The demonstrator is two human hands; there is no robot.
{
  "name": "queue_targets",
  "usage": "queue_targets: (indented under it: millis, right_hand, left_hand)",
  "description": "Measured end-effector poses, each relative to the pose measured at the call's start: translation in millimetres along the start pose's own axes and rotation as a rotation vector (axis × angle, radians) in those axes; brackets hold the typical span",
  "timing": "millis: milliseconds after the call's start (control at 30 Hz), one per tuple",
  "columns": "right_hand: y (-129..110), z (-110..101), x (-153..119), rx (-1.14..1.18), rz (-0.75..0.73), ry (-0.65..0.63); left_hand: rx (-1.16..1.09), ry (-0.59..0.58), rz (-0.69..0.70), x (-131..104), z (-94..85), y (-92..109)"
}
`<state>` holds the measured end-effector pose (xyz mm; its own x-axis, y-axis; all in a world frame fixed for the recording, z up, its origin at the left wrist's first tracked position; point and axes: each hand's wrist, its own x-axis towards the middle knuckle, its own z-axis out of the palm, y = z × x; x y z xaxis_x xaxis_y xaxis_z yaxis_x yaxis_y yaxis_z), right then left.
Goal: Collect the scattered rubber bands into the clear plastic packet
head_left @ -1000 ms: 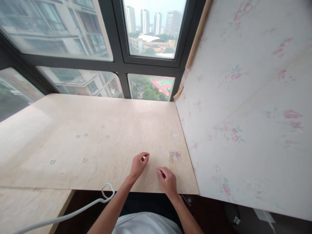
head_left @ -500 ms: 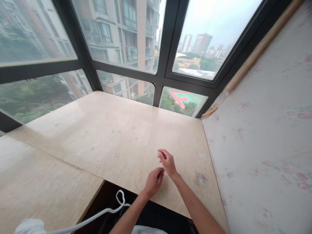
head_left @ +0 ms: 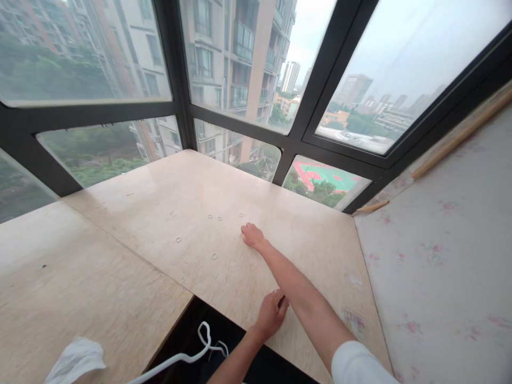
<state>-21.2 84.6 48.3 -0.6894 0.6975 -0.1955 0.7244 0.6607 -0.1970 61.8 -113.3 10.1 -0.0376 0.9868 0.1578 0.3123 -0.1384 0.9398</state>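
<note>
My right hand (head_left: 253, 235) reaches far out over the board, fingers pinched together at its surface. What lies under those fingertips is hidden. Close beyond it rests a small thin ring (head_left: 241, 215), like a rubber band. More such rings lie to the left: a pair side by side (head_left: 215, 217), a slightly larger dark one (head_left: 178, 240) and one nearer me (head_left: 215, 256). Near the front edge my left hand (head_left: 272, 312) is curled closed beneath my right forearm; I cannot make out what its fingers hold. Something small and pale shows at its knuckles.
A clear packet of small coloured pieces (head_left: 354, 323) lies right, beside the flowered wall (head_left: 436, 277). A white cable (head_left: 180, 358) hangs in the dark gap at the front. Crumpled tissue (head_left: 78, 358) sits on the left board (head_left: 100, 298). Dark window frames border the far side.
My right hand has moved forward and left, away from my left hand, covering where one ring lay. My left hand stays near the front edge. The view has swung left.
</note>
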Motion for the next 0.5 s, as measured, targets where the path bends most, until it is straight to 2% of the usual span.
queue_targets:
  millis: [233,400,500]
  right_hand:
    - [16,0,-13,0.011,-0.067,-0.124]
    - [34,3,-40,0.179,-0.061,-0.114]
    - [44,4,-57,0.333,-0.053,-0.061]
  left_hand:
    - [-0.005,-0.019,0.019,-1,-4.1,1]
    - [-0.007,-0.031,0.007,-1,-4.4,-1]
    - [-0.004,-0.030,0.010,-1,-2.6,-2]
